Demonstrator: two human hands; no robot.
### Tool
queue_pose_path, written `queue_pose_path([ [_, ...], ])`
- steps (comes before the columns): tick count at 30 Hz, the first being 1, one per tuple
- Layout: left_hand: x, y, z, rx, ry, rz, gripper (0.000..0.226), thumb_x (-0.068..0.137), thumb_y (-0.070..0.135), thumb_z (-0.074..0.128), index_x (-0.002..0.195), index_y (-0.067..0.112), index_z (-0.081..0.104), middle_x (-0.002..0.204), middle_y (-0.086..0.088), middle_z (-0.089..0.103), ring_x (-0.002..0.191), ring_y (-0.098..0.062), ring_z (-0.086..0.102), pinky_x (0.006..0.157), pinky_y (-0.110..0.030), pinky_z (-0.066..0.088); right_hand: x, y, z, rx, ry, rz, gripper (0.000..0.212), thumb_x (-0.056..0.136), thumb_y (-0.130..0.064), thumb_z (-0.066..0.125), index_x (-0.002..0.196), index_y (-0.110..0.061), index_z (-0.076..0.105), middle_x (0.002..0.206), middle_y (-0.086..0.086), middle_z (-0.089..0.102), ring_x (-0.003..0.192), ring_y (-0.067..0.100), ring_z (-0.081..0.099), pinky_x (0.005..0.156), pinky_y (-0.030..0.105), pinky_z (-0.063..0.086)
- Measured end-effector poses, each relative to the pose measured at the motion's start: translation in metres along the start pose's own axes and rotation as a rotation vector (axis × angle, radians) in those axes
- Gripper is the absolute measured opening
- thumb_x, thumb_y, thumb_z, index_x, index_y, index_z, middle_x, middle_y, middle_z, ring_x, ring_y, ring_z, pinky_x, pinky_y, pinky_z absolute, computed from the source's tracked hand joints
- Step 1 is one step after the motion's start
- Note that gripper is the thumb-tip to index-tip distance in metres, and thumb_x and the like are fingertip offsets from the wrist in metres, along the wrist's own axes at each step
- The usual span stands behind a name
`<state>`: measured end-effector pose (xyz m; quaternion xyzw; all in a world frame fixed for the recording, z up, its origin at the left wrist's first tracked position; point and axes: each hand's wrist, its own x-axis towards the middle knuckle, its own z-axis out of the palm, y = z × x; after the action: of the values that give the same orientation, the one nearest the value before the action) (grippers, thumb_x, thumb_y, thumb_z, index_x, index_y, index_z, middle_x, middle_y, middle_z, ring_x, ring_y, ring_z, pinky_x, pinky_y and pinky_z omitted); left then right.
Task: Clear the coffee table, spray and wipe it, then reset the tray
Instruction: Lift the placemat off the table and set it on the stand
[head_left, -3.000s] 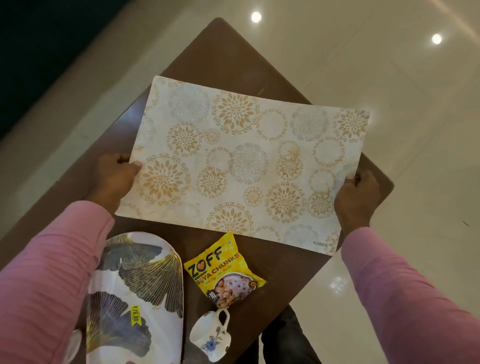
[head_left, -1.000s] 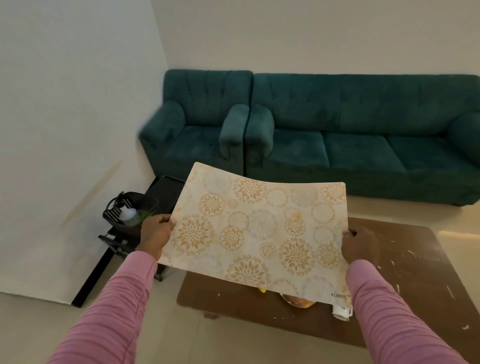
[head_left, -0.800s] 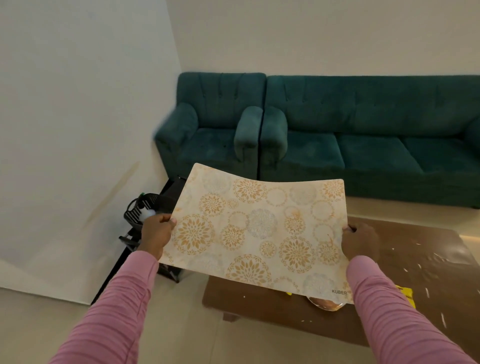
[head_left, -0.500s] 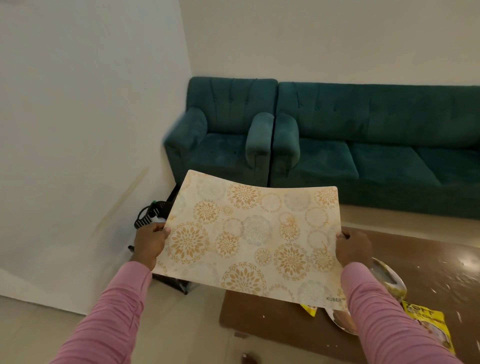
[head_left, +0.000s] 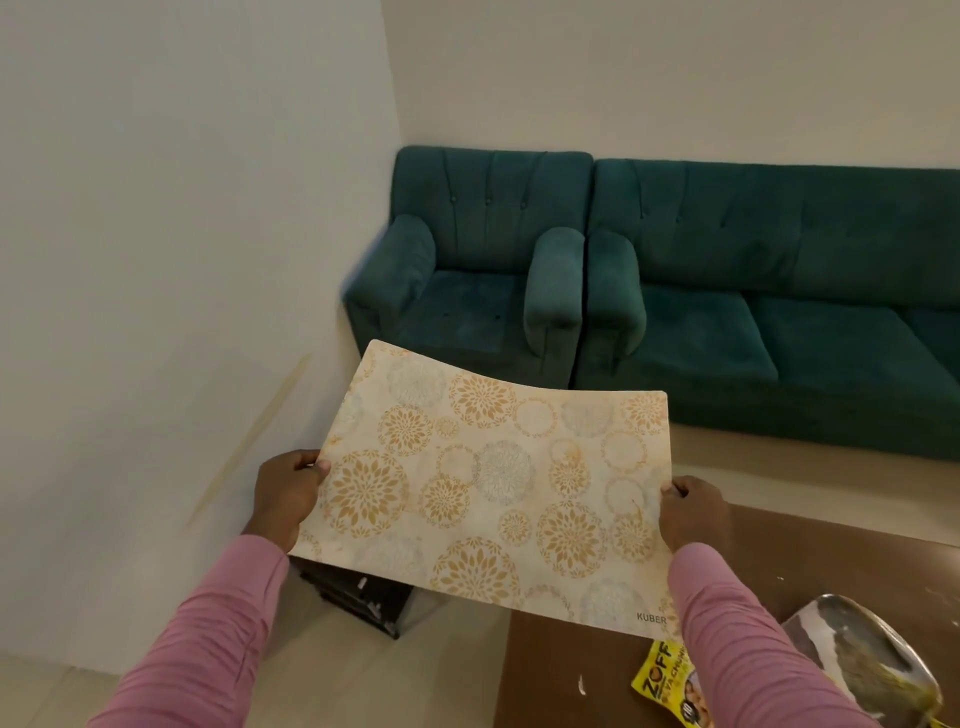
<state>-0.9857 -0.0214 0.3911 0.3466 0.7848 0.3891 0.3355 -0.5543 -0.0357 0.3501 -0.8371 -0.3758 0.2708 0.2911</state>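
I hold a cream placemat (head_left: 498, 493) with gold flower rings flat in the air, sagging a little in the middle. My left hand (head_left: 287, 493) grips its left edge and my right hand (head_left: 693, 512) grips its right edge. The mat hangs past the left end of the brown coffee table (head_left: 831, 571), toward the corner of the room. On the table at the lower right lie a yellow soya chunks packet (head_left: 662, 686) and the leaf-patterned tray (head_left: 862, 654), both partly hidden by my right sleeve.
A teal armchair (head_left: 467, 291) and a teal sofa (head_left: 779, 312) stand against the far wall. A black rack (head_left: 358, 592) sits on the floor under the mat, by the white left wall. White flecks mark the table top.
I lifted the mat off the table and carried it leftward with both hands; the view swung left, so the table, tray and packet slid to the lower right.
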Motion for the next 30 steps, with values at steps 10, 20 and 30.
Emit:
queue_pose_path([
  [10,0.11,0.002,-0.017,0.022,-0.037,-0.03,0.023,0.093,0.007,0.06,0.115,0.0,0.067,0.111,-0.015,0.066,0.092,-0.024,0.058,0.085,-0.033,0.046,0.018,-0.072,0.077,-0.052,0.049,0.019,0.022,0.095,-0.014,0.049,0.105,-0.007,0.067,0.09,0.012,0.066,0.077,0.027,0.058,0.073,0.034,0.047],
  [20,0.267,-0.003,-0.056,0.024,-0.148,-0.045,0.018,0.092,0.006,0.061,0.107,0.003,0.07,0.104,-0.012,0.067,0.088,-0.024,0.06,0.082,-0.032,0.048,0.005,-0.149,0.182,-0.115,0.089,0.105,0.023,0.096,-0.017,0.046,0.104,-0.011,0.067,0.093,0.013,0.067,0.078,0.03,0.06,0.07,0.034,0.046],
  [30,0.378,0.006,-0.022,0.052,-0.208,-0.033,0.018,0.092,0.01,0.062,0.107,0.007,0.07,0.103,-0.009,0.068,0.093,-0.025,0.063,0.089,-0.037,0.052,0.036,-0.202,0.23,-0.114,0.147,0.161,0.021,0.095,-0.019,0.05,0.105,-0.011,0.066,0.1,0.015,0.066,0.081,0.031,0.057,0.08,0.041,0.049],
])
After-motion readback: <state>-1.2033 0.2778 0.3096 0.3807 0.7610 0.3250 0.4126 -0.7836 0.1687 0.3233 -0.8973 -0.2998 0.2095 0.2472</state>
